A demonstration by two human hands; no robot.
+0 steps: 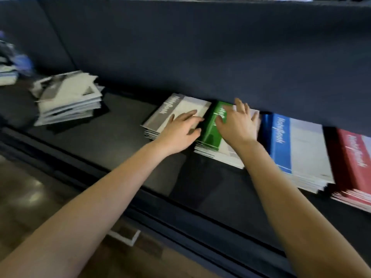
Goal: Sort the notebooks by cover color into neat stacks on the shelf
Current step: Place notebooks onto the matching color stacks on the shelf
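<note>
Several notebook stacks lie side by side on the dark shelf [104, 137]: grey [160, 115], green [210, 127], blue [281, 141] and red [353, 157]. My left hand [178, 131] lies on the grey stack with fingers stretched toward its right edge, next to the green stack. My right hand [239, 123] lies flat on top of the green stack, fingers spread and reaching under the upper shelf board. Neither hand curls round a notebook.
A loose, untidy pile of white and grey notebooks [68, 99] sits at the shelf's left. More blurred items [10, 63] lie at the far left. The upper shelf board [220, 57] overhangs the stacks' back ends. Brown floor [30, 197] shows below.
</note>
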